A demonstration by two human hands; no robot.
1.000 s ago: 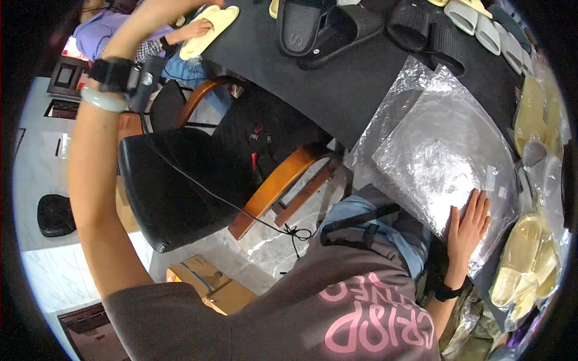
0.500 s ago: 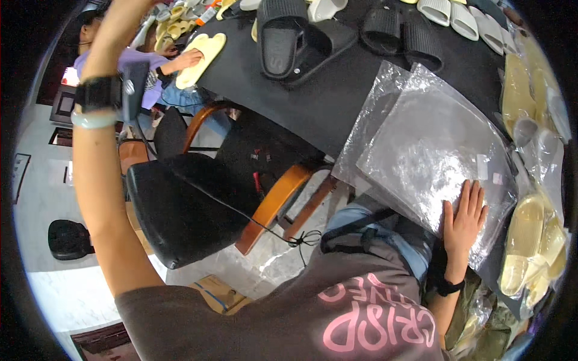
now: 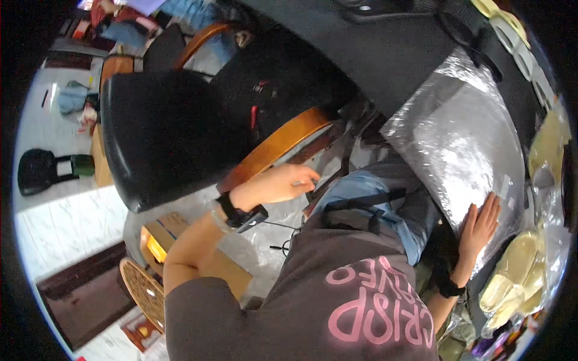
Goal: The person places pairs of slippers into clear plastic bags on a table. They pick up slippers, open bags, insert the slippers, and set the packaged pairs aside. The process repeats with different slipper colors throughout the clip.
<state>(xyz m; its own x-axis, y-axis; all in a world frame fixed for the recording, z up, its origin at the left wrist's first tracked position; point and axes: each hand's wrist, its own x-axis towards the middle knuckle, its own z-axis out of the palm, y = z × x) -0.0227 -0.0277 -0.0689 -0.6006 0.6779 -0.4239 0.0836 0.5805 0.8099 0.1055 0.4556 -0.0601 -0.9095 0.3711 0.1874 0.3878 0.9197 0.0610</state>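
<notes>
My right hand (image 3: 479,228) lies flat with fingers outstretched on clear plastic bags (image 3: 457,129), stacked shiny and wrinkled near the table's edge. My left hand (image 3: 280,183) hangs in the air between the chair armrest and my lap. Its fingers are curled loosely together, and nothing shows in them. To the right of the bags, pale yellow slippers (image 3: 512,274) lie in clear plastic wrapping. Black slippers (image 3: 385,11) are partly in view on the black table (image 3: 355,45) at the far side.
A black chair (image 3: 168,132) with a curved wooden armrest (image 3: 280,147) stands to my left, with a small red object (image 3: 253,115) on its seat. Behind it are a cardboard box (image 3: 208,256) and a woven round item (image 3: 141,289). Light slippers (image 3: 512,39) line the far right.
My left arm has come down from its raised position at upper left to beside my lap. The view has tilted, shifting the slippers upward. My right hand stays on the bags.
</notes>
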